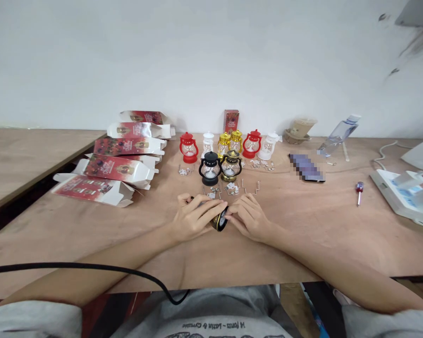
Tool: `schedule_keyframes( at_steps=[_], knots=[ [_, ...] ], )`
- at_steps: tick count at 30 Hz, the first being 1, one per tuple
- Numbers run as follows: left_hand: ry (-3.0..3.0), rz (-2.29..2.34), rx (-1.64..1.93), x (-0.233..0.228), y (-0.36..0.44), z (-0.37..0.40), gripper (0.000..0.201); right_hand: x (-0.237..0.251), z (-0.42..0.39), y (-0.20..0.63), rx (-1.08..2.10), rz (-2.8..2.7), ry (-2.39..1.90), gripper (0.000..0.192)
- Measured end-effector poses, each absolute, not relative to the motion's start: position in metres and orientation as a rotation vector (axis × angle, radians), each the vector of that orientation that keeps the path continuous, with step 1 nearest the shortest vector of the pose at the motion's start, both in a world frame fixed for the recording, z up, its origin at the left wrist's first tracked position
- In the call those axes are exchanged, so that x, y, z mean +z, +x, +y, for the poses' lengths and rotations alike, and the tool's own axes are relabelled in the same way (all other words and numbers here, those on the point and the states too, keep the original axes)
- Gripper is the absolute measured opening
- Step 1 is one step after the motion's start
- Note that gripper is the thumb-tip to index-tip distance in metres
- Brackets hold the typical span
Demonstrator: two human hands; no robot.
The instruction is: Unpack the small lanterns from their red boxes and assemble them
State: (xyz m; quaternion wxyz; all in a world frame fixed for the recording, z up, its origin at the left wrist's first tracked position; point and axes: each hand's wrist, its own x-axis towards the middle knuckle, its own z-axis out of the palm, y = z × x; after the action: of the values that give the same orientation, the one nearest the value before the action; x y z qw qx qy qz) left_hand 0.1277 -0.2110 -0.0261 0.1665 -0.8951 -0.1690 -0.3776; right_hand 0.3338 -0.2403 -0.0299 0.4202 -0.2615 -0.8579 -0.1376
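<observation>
Both hands, left hand (193, 216) and right hand (248, 217), curl around what looks like a small dark lantern (219, 219) on the table (303, 234).

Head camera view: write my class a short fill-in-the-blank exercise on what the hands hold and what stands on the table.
1. The left hand and right hand together hold one small ____ lantern.
2. The flat cartons lie on the person's ____ side.
3. The screwdriver has a ____ handle.
Missing words: black; left; red
</observation>
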Motion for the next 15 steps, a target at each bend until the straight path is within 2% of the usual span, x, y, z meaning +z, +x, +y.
schedule_keyframes(
  at_steps=[4,9,15],
  knots=[
    [-2.545,-0.604,-1.102,-0.025,0.126,-0.206,0.037,-0.032,-0.228,0.348,-0.419,-2.098,-0.661,0.009],
    [-2.528,-0.662,-1.14,-0.024,0.124,-0.201,0.037,-0.041,-0.2,0.386,-0.564,-2.048,-1.218,0.02],
    [-2.55,-0.683,-1.151,-0.025,0.124,-0.202,0.04,-0.048,-0.186,0.403,-0.492,-2.134,-1.647,0.016]
  ],
)
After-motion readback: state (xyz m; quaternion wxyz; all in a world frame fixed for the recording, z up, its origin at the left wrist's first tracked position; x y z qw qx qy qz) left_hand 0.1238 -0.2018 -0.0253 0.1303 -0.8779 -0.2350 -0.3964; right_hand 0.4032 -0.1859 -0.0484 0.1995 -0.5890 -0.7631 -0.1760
